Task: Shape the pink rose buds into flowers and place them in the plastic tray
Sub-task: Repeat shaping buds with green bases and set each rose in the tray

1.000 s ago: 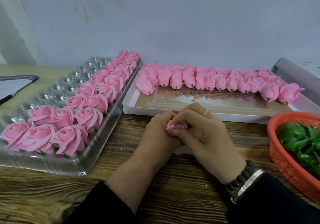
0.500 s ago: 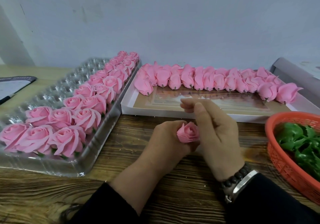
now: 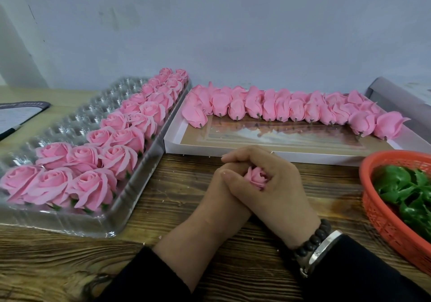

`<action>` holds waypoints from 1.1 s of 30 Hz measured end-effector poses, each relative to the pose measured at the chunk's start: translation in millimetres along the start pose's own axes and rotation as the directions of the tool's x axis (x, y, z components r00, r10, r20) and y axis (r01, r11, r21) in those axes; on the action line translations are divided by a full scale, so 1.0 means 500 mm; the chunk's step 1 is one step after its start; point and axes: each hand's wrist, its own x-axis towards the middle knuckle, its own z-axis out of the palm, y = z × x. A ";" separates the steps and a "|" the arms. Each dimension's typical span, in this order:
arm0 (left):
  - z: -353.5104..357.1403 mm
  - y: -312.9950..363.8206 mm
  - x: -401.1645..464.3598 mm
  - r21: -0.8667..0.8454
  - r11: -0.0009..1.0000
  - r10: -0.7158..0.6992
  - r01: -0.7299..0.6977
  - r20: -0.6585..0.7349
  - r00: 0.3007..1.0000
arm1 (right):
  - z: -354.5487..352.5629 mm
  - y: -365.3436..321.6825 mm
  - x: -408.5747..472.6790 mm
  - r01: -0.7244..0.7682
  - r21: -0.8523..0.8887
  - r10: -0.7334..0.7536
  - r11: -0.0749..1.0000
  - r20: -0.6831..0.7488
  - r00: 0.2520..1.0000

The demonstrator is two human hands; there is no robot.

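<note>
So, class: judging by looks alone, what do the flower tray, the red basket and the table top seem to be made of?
Flower tray: thin clear plastic, glossy; it shows see-through moulded cups with bright glints.
Red basket: probably moulded plastic, slightly shiny, with an even lattice wall in one flat colour.
Table top: looks like wood, matt, with dark streaky grain; whether it is solid wood or a printed laminate cannot be told.
</note>
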 end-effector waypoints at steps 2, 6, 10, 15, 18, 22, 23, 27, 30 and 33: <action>-0.001 0.007 0.001 0.003 1.000 0.017 -0.017 -0.003 1.000 | -0.004 0.002 0.003 -0.023 0.033 0.021 0.999 0.041 0.999; -0.002 0.014 0.001 0.039 0.997 0.063 -0.063 -0.014 0.998 | -0.016 0.005 0.010 -0.064 0.038 0.057 0.997 0.162 0.985; -0.002 0.015 0.001 0.013 0.996 0.094 -0.093 -0.062 0.994 | -0.023 0.015 0.014 -0.096 0.055 0.081 0.994 0.229 0.970; -0.007 0.017 0.003 -0.006 0.998 0.067 -0.068 -0.074 0.995 | -0.031 0.023 0.013 -0.110 0.058 0.092 0.992 0.263 0.961; -0.011 0.015 0.005 0.006 1.000 0.000 0.001 -0.115 0.993 | -0.030 0.011 0.009 -0.016 0.085 0.006 0.996 0.115 0.993; -0.006 0.016 0.007 0.051 0.999 0.002 0.006 -0.154 0.988 | -0.018 -0.004 0.002 0.192 -0.015 -0.192 0.981 -0.157 0.969; -0.004 0.015 0.007 0.061 0.998 0.017 -0.008 -0.154 0.988 | -0.013 -0.005 0.000 0.214 -0.045 -0.219 0.976 -0.193 0.957; 0.003 0.014 0.008 0.125 0.992 0.009 0.007 -0.122 0.992 | 0.007 -0.005 -0.005 0.256 -0.150 -0.286 0.955 -0.231 0.930; 0.002 0.016 0.003 -0.048 0.999 -0.032 0.026 -0.124 0.992 | 0.015 -0.001 -0.004 0.251 -0.179 -0.287 0.951 -0.215 0.934; 0.008 0.012 0.002 -0.140 0.990 -0.052 0.035 -0.123 0.991 | 0.015 0.001 -0.001 0.184 -0.151 -0.210 0.971 -0.172 0.963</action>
